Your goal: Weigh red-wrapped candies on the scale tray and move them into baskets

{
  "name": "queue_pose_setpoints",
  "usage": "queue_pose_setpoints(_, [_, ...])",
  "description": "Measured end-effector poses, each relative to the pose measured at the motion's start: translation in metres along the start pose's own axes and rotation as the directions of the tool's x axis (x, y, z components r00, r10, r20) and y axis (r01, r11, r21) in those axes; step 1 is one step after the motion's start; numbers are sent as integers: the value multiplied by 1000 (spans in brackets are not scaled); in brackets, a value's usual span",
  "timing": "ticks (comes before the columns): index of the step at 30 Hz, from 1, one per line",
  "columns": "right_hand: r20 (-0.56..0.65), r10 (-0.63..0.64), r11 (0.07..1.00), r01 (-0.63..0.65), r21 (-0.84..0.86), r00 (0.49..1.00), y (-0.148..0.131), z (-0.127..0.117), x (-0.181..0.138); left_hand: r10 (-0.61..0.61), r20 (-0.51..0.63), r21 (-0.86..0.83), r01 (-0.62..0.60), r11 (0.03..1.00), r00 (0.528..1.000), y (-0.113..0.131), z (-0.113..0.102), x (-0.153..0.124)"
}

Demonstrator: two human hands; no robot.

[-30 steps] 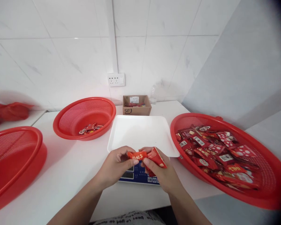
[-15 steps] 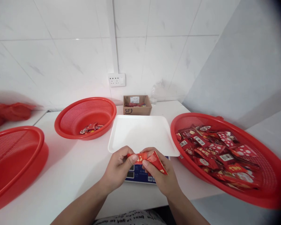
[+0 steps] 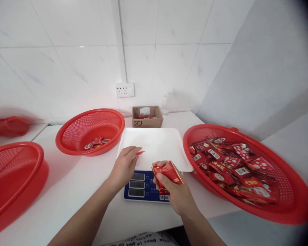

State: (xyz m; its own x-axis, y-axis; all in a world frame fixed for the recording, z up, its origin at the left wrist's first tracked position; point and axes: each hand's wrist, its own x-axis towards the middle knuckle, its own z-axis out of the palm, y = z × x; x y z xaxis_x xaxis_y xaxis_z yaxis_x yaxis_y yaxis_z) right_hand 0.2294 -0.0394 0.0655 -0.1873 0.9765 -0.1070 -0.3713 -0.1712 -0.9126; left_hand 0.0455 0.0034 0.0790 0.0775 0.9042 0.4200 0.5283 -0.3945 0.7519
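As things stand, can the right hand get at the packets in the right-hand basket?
Probably yes: the basket is open on top, and nothing visibly blocks the way from the right hand. That hand's grip holds a red packet, though, which may hinder it.

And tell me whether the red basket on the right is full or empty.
Neither; it is partly filled. Red packets are heaped in the basket, but its mesh wall shows bare at the right.

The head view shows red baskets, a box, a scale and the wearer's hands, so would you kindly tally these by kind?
Baskets: 3 (left basket, back basket, right basket)
Box: 1
Scale: 1
Hands: 2 (left hand, right hand)
Total: 7
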Motion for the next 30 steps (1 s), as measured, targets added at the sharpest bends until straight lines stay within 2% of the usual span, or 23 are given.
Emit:
queue_pose_setpoints(3, [70,51,999,-52,5,996,-3,2,-1,27,81,5,-28,1000,996,7,3,-4])
queue_pose_setpoints(6, [187,110,993,-99,-69,976,-3,3,0,6,239,-101,19,995,971,21,4,-10])
queue_pose_setpoints(9, [247,145,985,-115,-132,958,0,4,0,-31,382,-259,139,956,924,33,4,-15])
queue_pose_setpoints(14, [289,164,978,-118,-170,943,0,5,0,-104,502,-448,361,818,859,41,-3,-19])
queue_pose_setpoints(16, [300,166,981,-125,-151,939,-1,5,-1,-120,501,-489,395,778,857,41,-5,-20])
queue_pose_setpoints(19, [330,172,985,-162,-57,928,-2,6,0,-137,446,-580,402,708,885,41,-5,-21])
queue_pose_setpoints(25, [423,177,943,-276,187,889,5,4,1,-178,411,-776,445,446,894,40,-7,-24])
queue_pose_setpoints(27, [434,167,925,-293,243,885,10,4,1,-167,398,-802,430,415,902,40,-9,-24])
queue_pose_setpoints(30, [435,193,914,-323,248,879,17,7,0,-158,393,-796,422,434,906,41,-12,-23])
